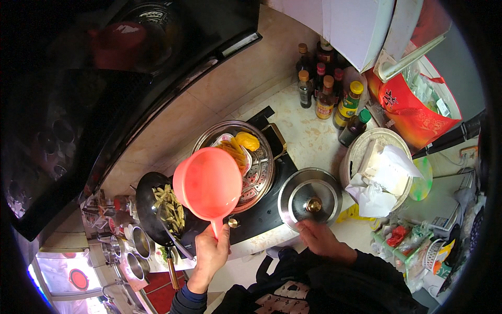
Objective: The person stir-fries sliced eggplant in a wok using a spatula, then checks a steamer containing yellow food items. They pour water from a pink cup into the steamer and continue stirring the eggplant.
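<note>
My left hand [211, 249] grips the handle of a pink plastic water dipper [213, 184], held over the front of a metal steamer pot [261, 178] on the stove. I cannot see whether the dipper holds water. On the pot's perforated steamer rack lie a yellow piece of food [248, 140] and a dish of yellow-brown strips [231, 151], partly hidden by the dipper. My right hand [325, 241] grips the near rim of a glass pot lid [304, 192] with a steel edge and round knob. Left of the dipper, a black wok [147, 212] holds sliced vegetables [170, 208] and a metal spatula [176, 241].
Several sauce bottles [325, 98] stand at the back corner. Paper and a box top a round bucket [347, 172] right of the lid. A red bag [419, 106] sits behind it. The dark range hood [129, 129] overhangs the left. Metal bowls [137, 267] line the left counter.
</note>
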Demonstrator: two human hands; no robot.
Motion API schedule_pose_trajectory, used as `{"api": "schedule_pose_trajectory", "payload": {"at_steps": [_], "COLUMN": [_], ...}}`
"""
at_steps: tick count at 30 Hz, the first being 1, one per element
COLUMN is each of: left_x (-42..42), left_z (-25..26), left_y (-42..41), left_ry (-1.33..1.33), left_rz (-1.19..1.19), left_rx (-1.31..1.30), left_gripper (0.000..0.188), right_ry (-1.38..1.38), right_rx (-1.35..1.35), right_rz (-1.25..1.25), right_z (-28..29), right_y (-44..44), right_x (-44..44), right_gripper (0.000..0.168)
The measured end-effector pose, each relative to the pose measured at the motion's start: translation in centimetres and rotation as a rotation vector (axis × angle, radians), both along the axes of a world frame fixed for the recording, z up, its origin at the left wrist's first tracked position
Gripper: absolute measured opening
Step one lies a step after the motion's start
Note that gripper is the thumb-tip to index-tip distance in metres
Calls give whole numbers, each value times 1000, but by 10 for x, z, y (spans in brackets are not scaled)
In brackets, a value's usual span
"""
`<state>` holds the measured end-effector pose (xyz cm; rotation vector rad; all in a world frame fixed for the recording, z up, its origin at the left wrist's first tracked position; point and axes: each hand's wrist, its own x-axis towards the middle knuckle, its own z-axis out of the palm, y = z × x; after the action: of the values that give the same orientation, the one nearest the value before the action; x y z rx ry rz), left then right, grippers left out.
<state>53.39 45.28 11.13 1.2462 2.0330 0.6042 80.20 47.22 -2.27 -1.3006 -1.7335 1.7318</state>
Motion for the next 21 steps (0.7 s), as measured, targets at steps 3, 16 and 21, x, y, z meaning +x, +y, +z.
{"api": "schedule_pose_trajectory", "payload": {"at_steps": [3, 16, 21], "left_x": [-1, -7, -4], "left_z": [-5, -13, -9], "left_y": [-1, 1, 3], "left_ry": [27, 321, 409], "left_rz": [-29, -150, -177], "left_rx": [48, 197, 209], "left_gripper": [25, 15, 12], "right_ry": [-72, -523, -559], "right_rx": [360, 642, 642], "right_rz": [-149, -197, -158], "right_z": [-24, -38, -43], "right_y": [-2, 14, 18], "right_x": [5, 9, 10], "right_gripper": [21, 45, 49]}}
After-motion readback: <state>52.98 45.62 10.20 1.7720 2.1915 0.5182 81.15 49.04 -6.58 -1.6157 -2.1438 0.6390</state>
